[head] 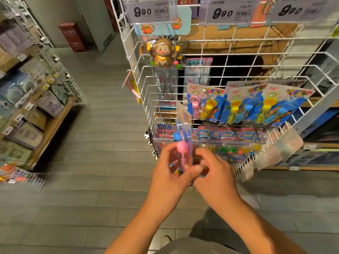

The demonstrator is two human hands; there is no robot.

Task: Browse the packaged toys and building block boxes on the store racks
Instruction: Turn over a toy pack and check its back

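A packaged toy [183,132] with a pink and a blue piece on a card stands edge-on in front of the white wire rack [236,68]. My left hand [168,173] grips its lower part from the left, thumb across the front. My right hand [214,173] pinches the same pack from the right. Blue blister cards with yellow and blue toys [238,105] hang on the rack's hooks above my hands. A brown monkey toy pack [164,52] hangs higher up on the left. The view is motion-blurred.
Price tags reading 9.90 [150,11] hang along the rack's top. A wooden shelf [55,121] with boxed sets stands at the left across a grey tiled aisle. A small wire display [23,176] sits on the floor. A red box [72,36] stands by the far wall.
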